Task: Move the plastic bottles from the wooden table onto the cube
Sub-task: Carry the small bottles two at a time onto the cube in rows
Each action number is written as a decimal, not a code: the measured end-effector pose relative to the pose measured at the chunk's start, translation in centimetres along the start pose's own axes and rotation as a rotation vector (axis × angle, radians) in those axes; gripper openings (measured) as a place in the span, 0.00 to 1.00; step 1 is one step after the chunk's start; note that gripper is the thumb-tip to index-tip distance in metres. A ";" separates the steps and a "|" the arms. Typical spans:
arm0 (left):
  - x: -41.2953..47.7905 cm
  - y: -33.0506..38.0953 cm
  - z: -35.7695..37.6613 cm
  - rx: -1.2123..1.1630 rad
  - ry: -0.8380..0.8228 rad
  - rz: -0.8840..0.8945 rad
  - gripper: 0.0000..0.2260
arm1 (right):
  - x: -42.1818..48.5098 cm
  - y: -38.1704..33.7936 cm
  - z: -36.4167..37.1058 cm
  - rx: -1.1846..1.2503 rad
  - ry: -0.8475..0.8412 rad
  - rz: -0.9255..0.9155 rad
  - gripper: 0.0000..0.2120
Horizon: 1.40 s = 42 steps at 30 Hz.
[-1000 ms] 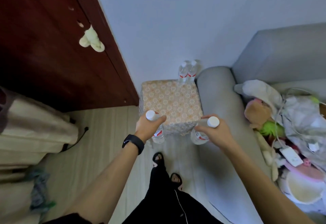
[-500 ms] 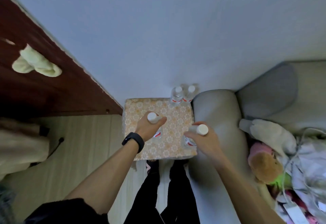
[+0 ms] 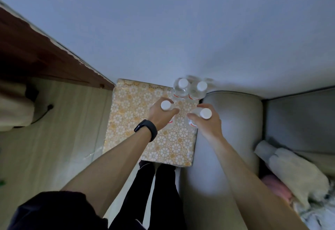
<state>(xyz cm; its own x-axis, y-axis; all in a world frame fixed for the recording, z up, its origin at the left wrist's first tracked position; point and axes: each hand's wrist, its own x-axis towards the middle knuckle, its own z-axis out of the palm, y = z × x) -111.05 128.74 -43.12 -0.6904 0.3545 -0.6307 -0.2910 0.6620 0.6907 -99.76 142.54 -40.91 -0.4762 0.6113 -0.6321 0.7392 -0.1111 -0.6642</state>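
While both hands hover over the far right part of the cube, each carries one plastic bottle by the neck.
The left hand (image 3: 159, 116) has its grip clamped just under the white cap of the left bottle (image 3: 165, 105). The right hand (image 3: 208, 125) is clamped likewise on the right bottle (image 3: 205, 113), which tilts slightly. Both are above the patterned cube (image 3: 130, 117), just short of the two standing bottles (image 3: 182, 89) at its far right corner. Whether their bases touch the top is hidden. They look water-filled, so probably weighty, with thin, smooth walls that dent. The stiff neck is the surest hold.
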 end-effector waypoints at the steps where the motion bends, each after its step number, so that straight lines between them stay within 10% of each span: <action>1: 0.4 0.1 0.5 0.006 0.005 0.013 0.15 | 0.4 0.4 0.0 -0.002 -0.001 -0.005 0.19; 10: 1.0 -0.3 2.1 0.098 0.020 0.125 0.18 | 1.2 2.1 0.1 -0.006 -0.013 -0.041 0.33; 17: -0.4 -0.3 1.8 0.150 -0.040 0.011 0.44 | 0.9 1.8 -0.2 -0.205 -0.085 -0.053 0.44; 34: 1.2 1.1 2.7 0.270 -0.059 0.054 0.34 | 2.0 0.4 0.2 -0.160 -0.048 -0.042 0.25; 42: 2.4 1.8 2.4 0.279 -0.135 0.007 0.48 | 3.8 0.3 -0.4 -0.038 -0.185 0.034 0.29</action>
<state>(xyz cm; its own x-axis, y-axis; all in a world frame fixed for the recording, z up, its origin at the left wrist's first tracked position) -111.69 132.37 -44.25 -0.5918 0.4316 -0.6808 -0.0809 0.8085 0.5829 -101.14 145.14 -43.39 -0.5274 0.4531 -0.7188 0.7722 -0.0973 -0.6279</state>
